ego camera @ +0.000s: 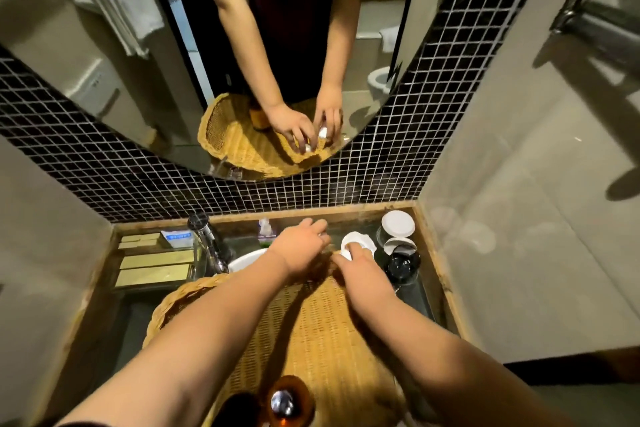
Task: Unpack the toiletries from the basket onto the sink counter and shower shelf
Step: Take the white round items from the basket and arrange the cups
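A wide woven basket [311, 329] rests across the sink counter [433, 305]. Both my hands reach over its far rim. My right hand [360, 267] pinches a small white item [347, 252] next to a white dish [363, 242]. My left hand [299, 248] is curled, fingers pointing down at the rim; the mirror [173, 97] shows a small white-capped item at its fingertips too. An amber pump bottle [291, 402] and a dark bottle [239, 409] stand in the basket's near end.
A chrome tap [207, 243] rises over the white basin [246, 258]. Boxed amenities [156, 263] lie at the left. Lidded glasses [398, 224] and a dark cup [403, 263] stand at the right. A small bottle [265, 229] stands by the back wall.
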